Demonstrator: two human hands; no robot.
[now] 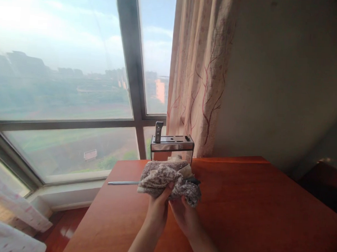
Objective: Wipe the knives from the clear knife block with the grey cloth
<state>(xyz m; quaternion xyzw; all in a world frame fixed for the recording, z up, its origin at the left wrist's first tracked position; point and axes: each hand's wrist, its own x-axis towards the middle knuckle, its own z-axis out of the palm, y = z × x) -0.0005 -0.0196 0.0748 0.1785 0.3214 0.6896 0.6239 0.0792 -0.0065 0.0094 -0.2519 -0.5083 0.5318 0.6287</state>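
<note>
A brown-and-white mottled cloth [161, 178] is bunched up over the table between my two hands. My left hand [159, 204] is closed on its near side, thumb pressed on top of the folds. My right hand [183, 213] grips the lower right part of the same cloth, its fingers partly hidden beneath it. From the cloth's left side a thin grey metal rod [123, 183], like a sharpening steel, sticks out. A small dark piece [193, 180] shows at the right; the middle between is covered by the cloth.
Behind the cloth stands a metal-framed knife holder [173, 145], with one riveted black handle [158, 131] upright in its top. The reddish-brown wooden table [251, 205] reaches to the window [60, 79] side. A patterned curtain [199, 75] hangs behind.
</note>
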